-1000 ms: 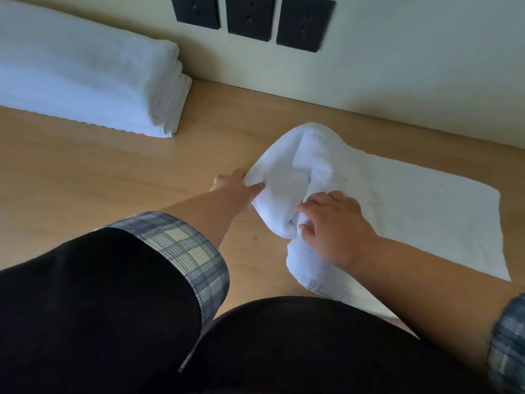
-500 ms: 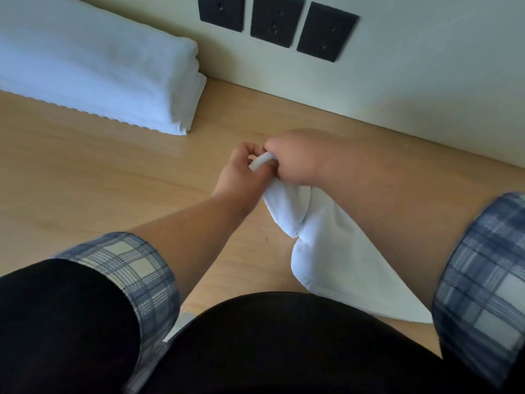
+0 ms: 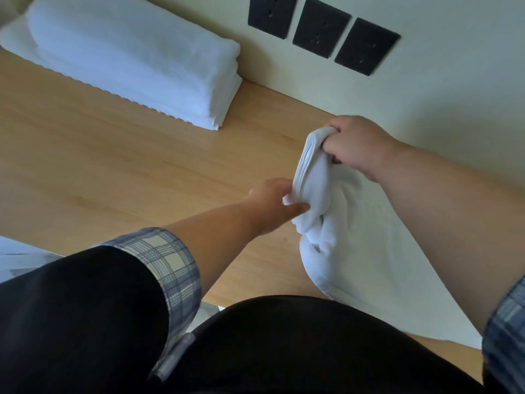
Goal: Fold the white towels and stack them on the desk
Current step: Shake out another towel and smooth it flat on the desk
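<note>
Both hands grip one bunched white towel (image 3: 335, 240) above the wooden surface (image 3: 113, 172): right hand (image 3: 355, 145) fisted on its top edge, left hand (image 3: 272, 203) pinching lower. The right fingers are buried in cloth, and the towel's near end passes behind the right forearm. The folded stack (image 3: 133, 58) lies far left, cut off by the frame.

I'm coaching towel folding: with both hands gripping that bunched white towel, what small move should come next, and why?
Probably draw the hands apart to stretch the gripped edge straight. The right hand and left hand pinch the same edge of the white towel, which hangs twisted and bunched on the desk, too crumpled to fold for the folded stack.
</note>
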A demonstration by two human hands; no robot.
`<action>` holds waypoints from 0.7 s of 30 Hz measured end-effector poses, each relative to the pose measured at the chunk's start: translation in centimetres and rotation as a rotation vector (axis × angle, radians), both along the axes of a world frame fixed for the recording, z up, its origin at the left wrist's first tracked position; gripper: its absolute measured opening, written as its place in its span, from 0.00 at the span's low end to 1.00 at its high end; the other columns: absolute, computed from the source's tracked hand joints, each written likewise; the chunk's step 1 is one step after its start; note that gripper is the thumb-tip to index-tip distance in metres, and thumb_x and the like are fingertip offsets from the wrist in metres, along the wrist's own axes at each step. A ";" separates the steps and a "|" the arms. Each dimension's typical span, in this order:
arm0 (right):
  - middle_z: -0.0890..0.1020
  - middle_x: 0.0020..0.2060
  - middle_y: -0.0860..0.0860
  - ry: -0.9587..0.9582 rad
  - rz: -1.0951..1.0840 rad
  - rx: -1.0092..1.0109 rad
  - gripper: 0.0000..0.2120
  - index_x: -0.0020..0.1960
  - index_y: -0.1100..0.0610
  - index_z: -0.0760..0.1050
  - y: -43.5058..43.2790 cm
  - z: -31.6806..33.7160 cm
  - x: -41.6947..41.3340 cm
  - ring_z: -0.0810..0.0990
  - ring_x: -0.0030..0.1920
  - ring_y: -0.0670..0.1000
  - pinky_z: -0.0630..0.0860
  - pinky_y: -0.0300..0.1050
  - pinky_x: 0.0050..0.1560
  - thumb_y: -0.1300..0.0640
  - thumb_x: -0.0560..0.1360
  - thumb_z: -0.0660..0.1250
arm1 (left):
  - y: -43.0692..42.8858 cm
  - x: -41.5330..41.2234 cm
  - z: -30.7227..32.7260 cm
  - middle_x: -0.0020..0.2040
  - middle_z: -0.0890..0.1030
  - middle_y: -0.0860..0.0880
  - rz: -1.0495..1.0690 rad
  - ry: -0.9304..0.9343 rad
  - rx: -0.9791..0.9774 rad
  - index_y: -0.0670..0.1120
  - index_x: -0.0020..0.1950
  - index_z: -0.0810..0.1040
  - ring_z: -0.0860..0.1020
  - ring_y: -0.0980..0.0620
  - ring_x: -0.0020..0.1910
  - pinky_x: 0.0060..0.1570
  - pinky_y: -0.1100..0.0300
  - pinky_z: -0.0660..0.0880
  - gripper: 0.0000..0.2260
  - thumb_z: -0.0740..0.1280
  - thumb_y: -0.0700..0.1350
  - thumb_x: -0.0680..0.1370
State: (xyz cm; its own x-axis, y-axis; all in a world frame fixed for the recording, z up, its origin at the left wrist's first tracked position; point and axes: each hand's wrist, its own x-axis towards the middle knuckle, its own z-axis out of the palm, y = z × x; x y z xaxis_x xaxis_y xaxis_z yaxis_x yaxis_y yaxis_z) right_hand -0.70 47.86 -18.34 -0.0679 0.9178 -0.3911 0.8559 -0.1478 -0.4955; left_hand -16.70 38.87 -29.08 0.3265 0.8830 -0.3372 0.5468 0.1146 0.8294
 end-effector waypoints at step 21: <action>0.74 0.55 0.50 0.263 -0.034 -0.249 0.30 0.77 0.44 0.62 -6.5 -6.7 -6.1 0.77 0.51 0.51 0.73 0.39 0.46 0.46 0.77 0.68 | -1.0 -7.6 -2.2 0.53 0.81 0.49 0.495 0.153 -0.225 0.56 0.62 0.76 0.78 0.48 0.46 0.44 0.58 0.72 0.15 0.58 0.46 0.79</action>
